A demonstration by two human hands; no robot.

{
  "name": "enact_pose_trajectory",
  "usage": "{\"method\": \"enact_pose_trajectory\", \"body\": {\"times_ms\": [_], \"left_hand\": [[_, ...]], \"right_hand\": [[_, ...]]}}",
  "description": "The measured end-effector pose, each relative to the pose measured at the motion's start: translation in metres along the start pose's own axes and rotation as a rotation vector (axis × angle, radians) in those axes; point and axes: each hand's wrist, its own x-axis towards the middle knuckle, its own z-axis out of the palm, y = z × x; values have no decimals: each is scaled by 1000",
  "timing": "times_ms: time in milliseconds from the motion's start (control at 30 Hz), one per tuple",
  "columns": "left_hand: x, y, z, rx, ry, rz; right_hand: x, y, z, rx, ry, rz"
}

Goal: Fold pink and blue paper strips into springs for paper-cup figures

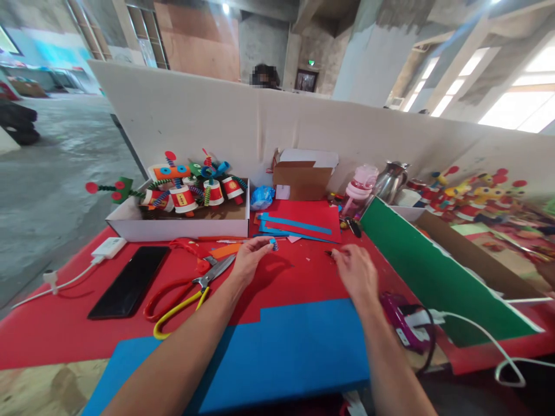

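My left hand (251,258) pinches a small blue folded paper piece (273,244) with striped edges, held above the red table covering. To the right, my right hand (358,270) has its fingers bent together at a tiny dark item (329,253), too small to name. Under my left forearm lie large scissors (203,283) with red and yellow handles. Beyond both hands, blue paper strips (299,223) rest on a red paper sheet (314,209). A blue sheet (303,346) covers the table's near side.
Paper-cup figures (184,199) stand in a white box (182,231) at the back left. A black phone (130,282) lies left. On the right are a green-sided box (429,277), a purple charging device (403,323) with cables, and a pink bottle (359,188). A white partition (208,121) runs behind.
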Motion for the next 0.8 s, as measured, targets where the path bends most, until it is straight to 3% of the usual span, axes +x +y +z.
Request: {"method": "enact_pose_trajectory", "body": {"times_ms": [67, 167, 233, 400, 633, 800], "left_hand": [[-1, 2, 1, 5, 15, 12], [-2, 7, 2, 9, 32, 31], [-1, 9, 2, 3, 40, 31], [-1, 7, 3, -19, 26, -17], [-2, -2, 2, -21, -80, -67], [0, -6, 0, -24, -80, -74]], "right_hand": [[-4, -33, 27, 420, -264, 37], [-8, -71, 71, 1001, -705, 376], [-9, -82, 92, 1267, -807, 534], [-11, -74, 107, 1561, -826, 653], [-13, -60, 109, 1646, -838, 661], [-12, -58, 111, 1671, -847, 677]]}}
